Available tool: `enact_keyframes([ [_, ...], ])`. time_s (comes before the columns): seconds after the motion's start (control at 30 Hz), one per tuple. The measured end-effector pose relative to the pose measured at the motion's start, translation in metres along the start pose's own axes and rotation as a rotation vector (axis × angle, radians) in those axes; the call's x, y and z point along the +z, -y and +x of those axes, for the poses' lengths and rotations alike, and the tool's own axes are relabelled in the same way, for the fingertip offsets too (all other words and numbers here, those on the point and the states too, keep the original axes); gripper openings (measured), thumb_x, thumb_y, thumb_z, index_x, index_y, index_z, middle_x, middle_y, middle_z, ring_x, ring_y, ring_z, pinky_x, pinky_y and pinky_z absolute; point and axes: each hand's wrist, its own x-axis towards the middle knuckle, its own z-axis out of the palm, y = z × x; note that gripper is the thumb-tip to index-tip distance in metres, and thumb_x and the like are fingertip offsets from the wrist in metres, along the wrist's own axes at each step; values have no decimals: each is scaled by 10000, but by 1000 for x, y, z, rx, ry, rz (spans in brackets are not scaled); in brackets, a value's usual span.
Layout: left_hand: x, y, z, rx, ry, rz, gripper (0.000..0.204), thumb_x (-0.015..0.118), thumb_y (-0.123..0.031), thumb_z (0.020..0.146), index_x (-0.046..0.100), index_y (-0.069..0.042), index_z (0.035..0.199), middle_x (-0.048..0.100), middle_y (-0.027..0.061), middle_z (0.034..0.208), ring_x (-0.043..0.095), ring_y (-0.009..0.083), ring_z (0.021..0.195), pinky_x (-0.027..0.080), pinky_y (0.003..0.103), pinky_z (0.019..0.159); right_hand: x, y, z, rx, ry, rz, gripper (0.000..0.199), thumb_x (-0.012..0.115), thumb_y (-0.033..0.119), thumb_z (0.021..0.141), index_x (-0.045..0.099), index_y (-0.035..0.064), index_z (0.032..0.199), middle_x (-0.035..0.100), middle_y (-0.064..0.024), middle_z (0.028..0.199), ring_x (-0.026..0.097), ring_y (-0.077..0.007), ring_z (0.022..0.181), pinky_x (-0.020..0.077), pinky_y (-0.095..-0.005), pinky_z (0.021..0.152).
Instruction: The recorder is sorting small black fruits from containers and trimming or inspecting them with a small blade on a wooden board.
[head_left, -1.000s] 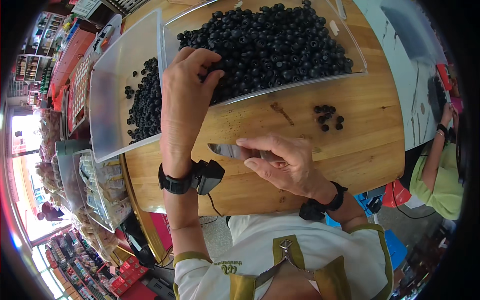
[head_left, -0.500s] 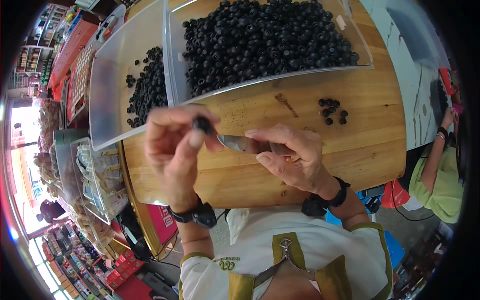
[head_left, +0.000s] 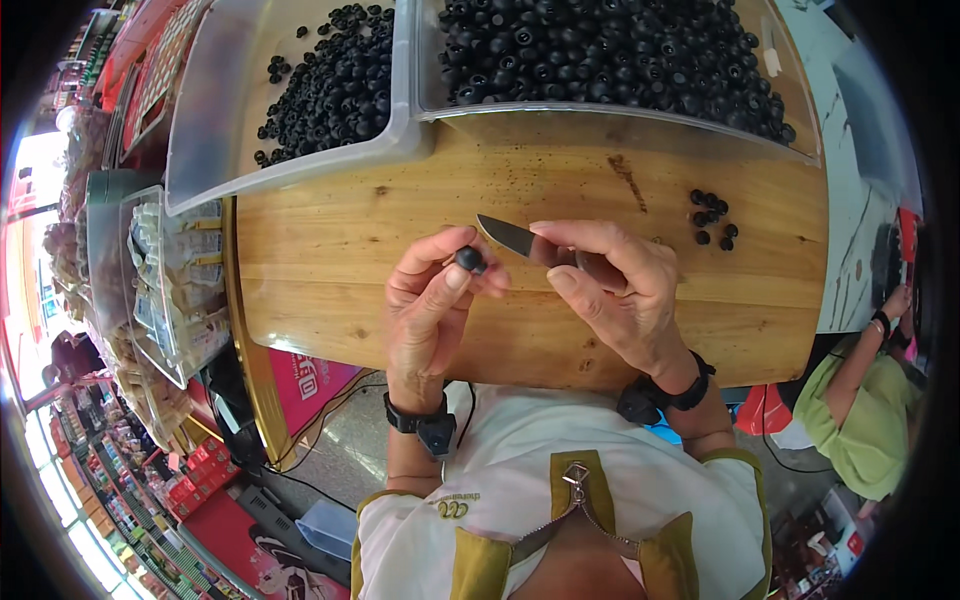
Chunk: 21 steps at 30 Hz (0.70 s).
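Holding one knife (head_left: pixel 507 236), one piece (head_left: pixel 470 260)

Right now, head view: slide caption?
Left hand pinches a small round black piece; right hand holds a pointed metal knife.

A small, round, glossy black bead-like piece (head_left: pixel 469 260) sits pinched between the left fingers (head_left: pixel 438 246); a short knife (head_left: pixel 518 239), gripped by the right fingers (head_left: pixel 590 237), slants its pointed blade just beyond the left fingertips

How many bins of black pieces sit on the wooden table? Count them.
2: the left bin and the right bin beside it. Both are cut off above; others may hide beyond.
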Motion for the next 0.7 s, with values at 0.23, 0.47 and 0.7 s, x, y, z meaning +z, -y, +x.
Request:
enact_keyframes([
  [0.23, 8, -3, 4, -34, -58, 11, 199, 595, -8, 893, 580, -10, 1091, 612, 151, 1028, 660, 255, 902, 557, 344, 793, 4, -3, -2, -4, 19, -2, 281, 669, 42, 847, 638, 10, 1124, 699, -67, 876, 597, -61, 665, 478, -194, 607],
  [0.47, 0, 2, 3, 27, -57, 51, 249, 664, -8, 848, 572, 7, 1079, 587, 136, 1081, 620, 190, 921, 525, 283, 815, 4, -3, 1, -62, 92, -44, 338, 693, 43, 828, 641, 27, 1162, 687, -51, 839, 576, -68, 628, 459, -206, 559],
  [0.7, -6, 4, 1, -9, -5, 115, 353, 758, -130, 818, 590, 19, 1090, 601, 100, 1115, 602, 147, 966, 506, 271, 855, 9, -5, -1, -132, 128, -154, 431, 730, 32, 775, 654, 66, 1198, 651, -24, 766, 492, -90, 537, 407, -234, 484],
])
